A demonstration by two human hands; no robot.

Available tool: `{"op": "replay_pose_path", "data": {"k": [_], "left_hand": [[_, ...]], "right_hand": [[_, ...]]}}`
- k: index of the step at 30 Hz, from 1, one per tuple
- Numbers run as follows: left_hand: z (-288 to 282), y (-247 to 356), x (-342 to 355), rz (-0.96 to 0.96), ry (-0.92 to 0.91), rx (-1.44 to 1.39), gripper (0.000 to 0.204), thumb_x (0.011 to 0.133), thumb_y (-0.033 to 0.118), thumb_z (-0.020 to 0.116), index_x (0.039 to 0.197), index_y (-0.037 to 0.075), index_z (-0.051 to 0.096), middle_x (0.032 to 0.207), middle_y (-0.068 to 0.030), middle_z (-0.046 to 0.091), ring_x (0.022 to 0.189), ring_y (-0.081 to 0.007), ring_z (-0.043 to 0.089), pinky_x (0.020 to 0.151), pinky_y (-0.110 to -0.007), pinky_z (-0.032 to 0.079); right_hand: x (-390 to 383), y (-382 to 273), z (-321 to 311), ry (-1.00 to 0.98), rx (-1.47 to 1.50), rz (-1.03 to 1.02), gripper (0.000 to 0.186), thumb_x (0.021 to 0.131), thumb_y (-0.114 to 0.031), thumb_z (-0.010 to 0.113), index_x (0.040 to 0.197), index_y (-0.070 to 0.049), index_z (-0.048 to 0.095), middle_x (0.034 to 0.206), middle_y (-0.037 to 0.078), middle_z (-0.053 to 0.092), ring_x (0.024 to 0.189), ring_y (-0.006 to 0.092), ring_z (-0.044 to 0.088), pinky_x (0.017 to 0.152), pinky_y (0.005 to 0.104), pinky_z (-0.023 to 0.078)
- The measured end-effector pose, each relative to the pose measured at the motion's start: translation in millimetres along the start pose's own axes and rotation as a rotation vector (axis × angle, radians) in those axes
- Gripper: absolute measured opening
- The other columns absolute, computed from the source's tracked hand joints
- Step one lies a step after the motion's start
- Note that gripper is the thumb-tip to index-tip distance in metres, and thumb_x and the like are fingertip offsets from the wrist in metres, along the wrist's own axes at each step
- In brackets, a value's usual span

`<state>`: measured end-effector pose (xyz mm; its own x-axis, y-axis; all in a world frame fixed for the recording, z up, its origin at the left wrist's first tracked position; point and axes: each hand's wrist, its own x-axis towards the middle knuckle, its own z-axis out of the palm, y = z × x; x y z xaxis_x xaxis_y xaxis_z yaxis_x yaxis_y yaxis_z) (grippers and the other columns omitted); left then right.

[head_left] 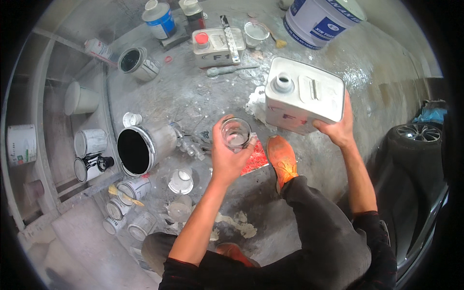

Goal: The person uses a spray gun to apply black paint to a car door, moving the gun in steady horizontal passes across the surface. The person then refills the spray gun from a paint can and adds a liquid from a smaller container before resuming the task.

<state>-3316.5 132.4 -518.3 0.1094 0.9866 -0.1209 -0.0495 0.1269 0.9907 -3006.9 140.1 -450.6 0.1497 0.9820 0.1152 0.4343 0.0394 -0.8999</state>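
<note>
My left hand is wrapped round a clear cup, its open mouth facing up. Whether there is liquid in the cup I cannot tell. To its right, my right hand grips a white rectangular metal can by its right end and lower edge. The can's spout is uncapped and points toward the far left, apart from the cup. Below the cup lies a red patterned sheet on the floor, partly hidden by my left hand.
Beyond my hands stand a similar can with a red cap, a clear tub and a large white-and-blue bucket. A black-filled bucket lies to the left, near shelves of paint tins. A car wheel is at right.
</note>
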Motion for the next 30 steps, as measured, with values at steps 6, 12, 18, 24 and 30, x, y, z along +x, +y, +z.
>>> {"op": "replay_pose_path", "data": {"k": [6,12,18,24,30], "left_hand": [[-4,-5,6,0.097,0.034,-0.028,0.079,0.084,0.008,0.08,0.15,0.0,0.037,0.128,-0.0141,0.055,0.122,-0.0237,0.055,0.108,-0.039,0.046],[-3,-12,8,0.152,0.03,0.184,0.081,0.081,0.004,0.082,0.149,0.0,0.039,0.135,-0.0171,0.055,0.128,-0.0279,0.057,0.11,-0.041,0.046],[1,-15,13,0.142,0.007,0.132,0.075,0.077,0.003,0.085,0.143,0.003,0.05,0.135,-0.0168,0.058,0.128,-0.0325,0.06,0.108,-0.042,0.049],[4,-18,11,0.095,-0.027,0.151,0.076,0.074,0.003,0.085,0.143,0.005,0.053,0.136,-0.018,0.059,0.129,-0.0349,0.059,0.11,-0.043,0.048],[4,-20,9,0.136,-0.087,0.298,0.073,0.073,0.0,0.084,0.141,0.005,0.055,0.134,-0.0152,0.059,0.127,-0.0328,0.06,0.109,-0.041,0.048]], "right_hand": [[5,-38,-21,-0.191,-0.349,-0.187,0.138,0.055,-0.057,0.093,0.161,0.005,0.032,0.151,0.023,0.051,0.142,0.0381,0.051,0.119,0.0481,0.038],[14,-90,-13,-0.355,-0.557,-0.233,0.13,0.054,-0.043,0.093,0.16,0.004,0.035,0.135,0.022,0.058,0.128,0.0398,0.058,0.11,0.0473,0.045],[20,-112,-2,-0.401,-0.698,-0.305,0.122,0.053,-0.035,0.092,0.158,0.001,0.042,0.122,0.02,0.061,0.108,0.0401,0.066,0.096,0.045,0.053],[22,-130,13,-0.473,-0.837,-0.302,0.115,0.053,-0.031,0.09,0.155,-0.002,0.047,0.119,0.021,0.062,0.103,0.0411,0.066,0.088,0.0466,0.055],[19,-142,22,-0.53,-0.958,-0.321,0.114,0.053,-0.027,0.089,0.156,-0.003,0.048,0.119,0.021,0.062,0.103,0.0399,0.066,0.087,0.047,0.054]]}}
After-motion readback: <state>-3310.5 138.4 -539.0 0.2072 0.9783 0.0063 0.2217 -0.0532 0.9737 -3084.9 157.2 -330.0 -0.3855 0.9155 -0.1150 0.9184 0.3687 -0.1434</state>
